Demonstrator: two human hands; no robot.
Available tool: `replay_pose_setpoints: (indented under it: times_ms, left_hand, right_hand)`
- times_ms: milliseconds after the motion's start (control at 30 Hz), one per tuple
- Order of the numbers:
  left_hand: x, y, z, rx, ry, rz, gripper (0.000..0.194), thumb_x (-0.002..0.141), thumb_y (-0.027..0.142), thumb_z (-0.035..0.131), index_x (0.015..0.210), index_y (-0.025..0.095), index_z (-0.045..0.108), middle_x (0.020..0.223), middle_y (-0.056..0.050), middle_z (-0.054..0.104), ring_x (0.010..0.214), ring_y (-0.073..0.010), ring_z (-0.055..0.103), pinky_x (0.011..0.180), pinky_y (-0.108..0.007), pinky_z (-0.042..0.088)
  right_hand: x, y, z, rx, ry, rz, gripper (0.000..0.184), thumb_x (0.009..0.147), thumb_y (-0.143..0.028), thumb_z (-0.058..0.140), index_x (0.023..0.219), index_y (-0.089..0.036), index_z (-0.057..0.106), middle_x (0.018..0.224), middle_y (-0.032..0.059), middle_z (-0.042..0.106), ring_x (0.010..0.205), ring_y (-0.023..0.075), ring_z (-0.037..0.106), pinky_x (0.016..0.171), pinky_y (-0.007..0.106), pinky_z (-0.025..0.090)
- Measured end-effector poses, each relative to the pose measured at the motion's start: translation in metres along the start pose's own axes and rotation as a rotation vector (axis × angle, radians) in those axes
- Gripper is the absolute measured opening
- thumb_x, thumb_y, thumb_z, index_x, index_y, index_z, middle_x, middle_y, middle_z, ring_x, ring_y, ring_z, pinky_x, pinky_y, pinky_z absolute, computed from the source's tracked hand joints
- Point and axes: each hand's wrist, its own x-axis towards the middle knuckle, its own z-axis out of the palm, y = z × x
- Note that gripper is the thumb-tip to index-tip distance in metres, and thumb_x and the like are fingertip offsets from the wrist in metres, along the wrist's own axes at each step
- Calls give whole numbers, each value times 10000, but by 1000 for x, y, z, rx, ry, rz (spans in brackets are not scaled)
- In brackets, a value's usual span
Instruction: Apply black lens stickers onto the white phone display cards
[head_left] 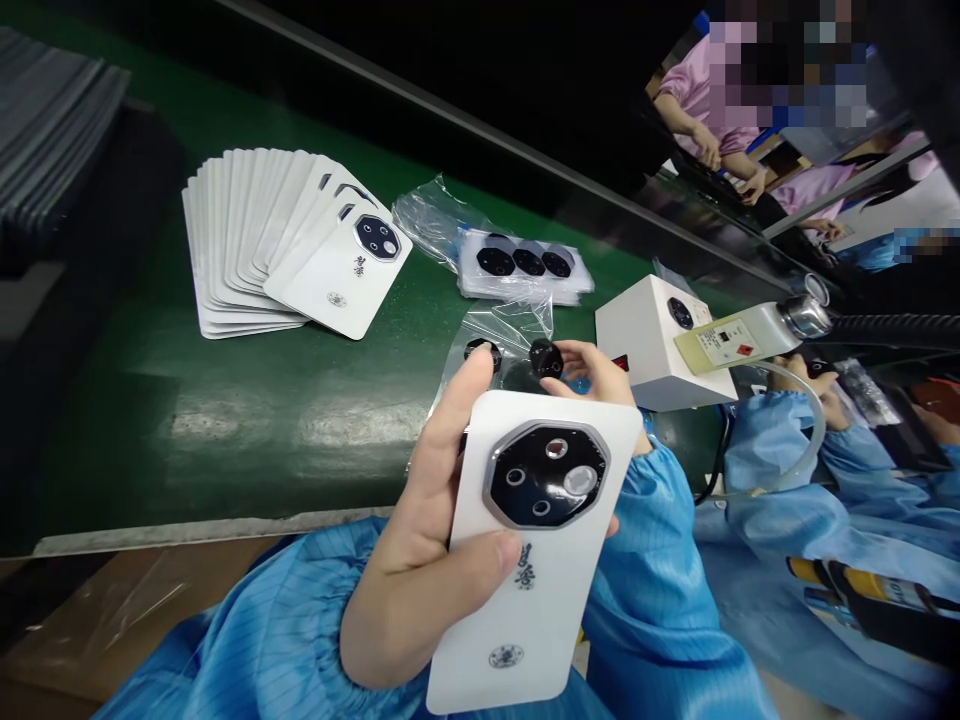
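My left hand is closed on a white phone back cover, thumb over its face and fingers behind. Its upper part carries a silver-rimmed black octagonal camera panel with several round openings. Beyond the cover, my right hand pinches a small black octagonal lens piece between thumb and fingertip; the cover hides part of this hand. Another black lens piece lies near my left fingertips, by a clear plastic bag. Further back, a stack of clear trays holds black lens pieces.
A fanned pile of white phone back covers lies at left on the green table. At right stand a white box and a bottle of yellowish liquid. Dark stacked sheets sit far left. A co-worker in blue sleeves works at right.
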Motion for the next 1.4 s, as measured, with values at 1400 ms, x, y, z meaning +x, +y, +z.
replay_pose_setpoints:
  times_ms: [1400]
  left_hand:
    - [15, 1, -12, 113, 101, -6, 468, 887, 242, 508, 1232, 550, 434, 1175, 119, 619, 1066, -183, 602, 866, -310, 521]
  right_hand:
    - [-63, -116, -30, -418, 176, -554, 395, 750, -221, 675, 1075, -23, 569, 1059, 162, 558, 1028, 237, 533, 815, 376, 497]
